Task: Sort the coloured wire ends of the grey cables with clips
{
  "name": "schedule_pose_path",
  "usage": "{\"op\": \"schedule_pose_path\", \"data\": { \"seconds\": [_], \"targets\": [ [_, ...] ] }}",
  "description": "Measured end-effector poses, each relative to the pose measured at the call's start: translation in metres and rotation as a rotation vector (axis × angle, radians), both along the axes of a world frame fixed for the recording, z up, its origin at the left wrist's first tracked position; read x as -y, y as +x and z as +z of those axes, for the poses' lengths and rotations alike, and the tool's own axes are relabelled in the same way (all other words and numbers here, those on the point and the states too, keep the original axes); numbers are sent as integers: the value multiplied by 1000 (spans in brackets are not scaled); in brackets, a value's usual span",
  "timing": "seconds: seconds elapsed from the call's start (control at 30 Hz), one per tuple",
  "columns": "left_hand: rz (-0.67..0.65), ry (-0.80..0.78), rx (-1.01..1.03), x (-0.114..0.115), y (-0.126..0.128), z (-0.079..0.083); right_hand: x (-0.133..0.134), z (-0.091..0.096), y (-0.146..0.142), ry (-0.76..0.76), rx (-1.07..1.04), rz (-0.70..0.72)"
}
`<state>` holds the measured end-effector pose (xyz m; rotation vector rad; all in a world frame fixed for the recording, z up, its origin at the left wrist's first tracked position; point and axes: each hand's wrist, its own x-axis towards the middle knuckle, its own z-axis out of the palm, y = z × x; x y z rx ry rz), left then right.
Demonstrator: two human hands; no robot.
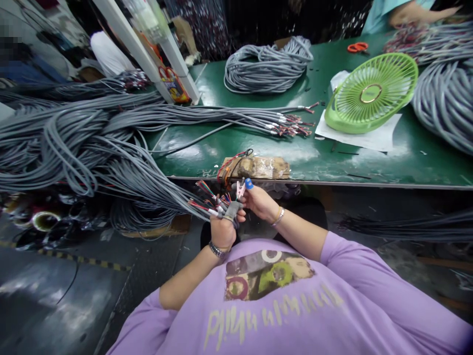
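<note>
My left hand (222, 232) is closed around grey cables, with stripped ends and coloured wires (209, 190) fanning out above the fist. A wider grey piece (232, 211) sticks up at its thumb side; I cannot tell what it is. My right hand (260, 203), a blue cover (249, 184) on one fingertip, pinches a small pale pink clip-like piece (240, 190) just above the left fist. Which wire it touches is too small to see. The bundle of grey cables (162, 180) runs from my left hand up to the left onto the table.
Along the green table (207, 143) edge lies a taped wooden block (264, 167) with red wire. Behind are more stripped cable ends (291, 125), a coiled cable (266, 66), a green fan (371, 93) and orange scissors (357, 47). A co-worker's arm (416, 14) reaches in at top right.
</note>
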<state>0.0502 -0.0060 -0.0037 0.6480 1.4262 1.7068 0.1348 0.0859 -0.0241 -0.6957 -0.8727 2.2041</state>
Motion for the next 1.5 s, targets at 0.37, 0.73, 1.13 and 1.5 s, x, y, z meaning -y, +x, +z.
{"op": "schedule_pose_path", "data": {
  "seconds": [0.37, 0.73, 1.13, 1.5],
  "targets": [
    [-32, -21, -30, 3, 1, -5, 4, 0, -14, -271, -159, -129],
    [-35, -34, -29, 7, 0, -5, 8, 3, -3, -318, -194, 11],
    [-31, -31, -32, 0, 2, -7, 10, 8, -8, -124, -149, 96],
    [-34, -50, -27, 4, 2, -7, 9, 3, -7, -303, -259, 30]
  ]
}}
